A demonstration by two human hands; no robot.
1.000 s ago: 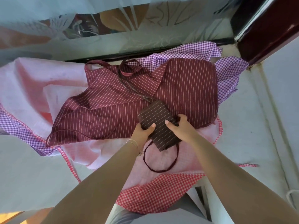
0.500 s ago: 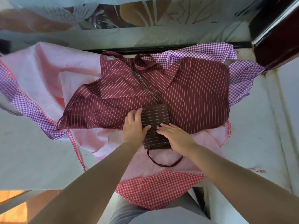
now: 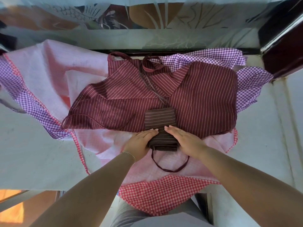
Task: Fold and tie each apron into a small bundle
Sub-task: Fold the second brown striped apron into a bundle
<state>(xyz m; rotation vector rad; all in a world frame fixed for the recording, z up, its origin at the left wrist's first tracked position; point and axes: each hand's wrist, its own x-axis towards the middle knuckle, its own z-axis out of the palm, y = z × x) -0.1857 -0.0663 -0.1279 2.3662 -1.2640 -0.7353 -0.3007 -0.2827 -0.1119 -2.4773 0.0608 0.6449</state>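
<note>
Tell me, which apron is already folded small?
The dark brown striped apron under both hands; the maroon striped apron and the checked ones lie spread out.

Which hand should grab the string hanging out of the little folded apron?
Probably the left hand. The string leaves the bundle at its near left corner, right beside that hand. The right hand can keep pressing the bundle flat. Both hands lie flat now.

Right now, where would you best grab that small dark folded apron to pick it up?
Probably by its two long side edges, pinched from left and right. The dark folded apron lies flat in stacked layers, and both hands, left hand and right hand, already flank it.
</note>
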